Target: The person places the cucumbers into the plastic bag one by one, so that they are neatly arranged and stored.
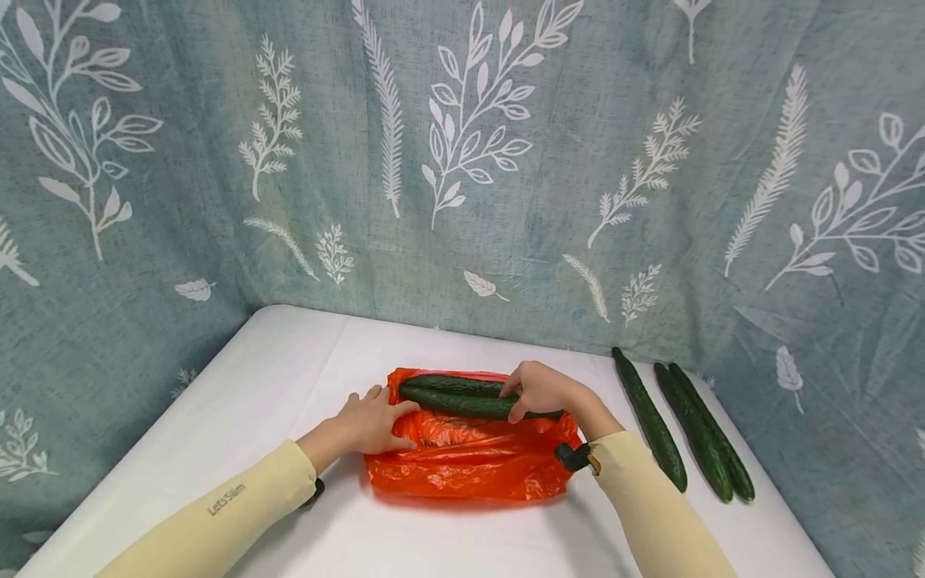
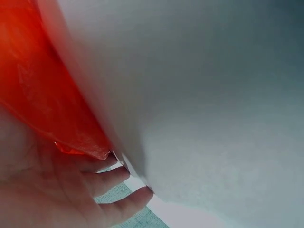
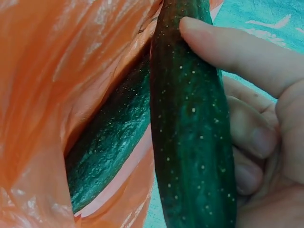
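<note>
A red plastic bag (image 1: pixel 470 474) lies in the middle of the table with its mouth spread wide. My right hand (image 1: pixel 545 391) grips a dark green cucumber (image 1: pixel 455 404) near its right end, thumb on one side and fingers on the other. Behind it in the bag's mouth lies a second cucumber (image 1: pixel 451 383); the right wrist view shows this inner cucumber (image 3: pixel 111 142) partly covered by red plastic. At the bag's left edge rests my left hand (image 1: pixel 372 423), its fingers spread and mostly straight against the plastic. The left wrist view shows those fingers (image 2: pixel 118 209) beside the bag, near the tabletop.
Along the table's right side lie a single cucumber (image 1: pixel 653 425) and a touching pair, a left cucumber (image 1: pixel 694 433) and a right cucumber (image 1: pixel 719 437). The white tabletop (image 1: pixel 238 401) stretches left of the bag. A grey-green leaf-patterned cloth (image 1: pixel 405 257) hangs around the table.
</note>
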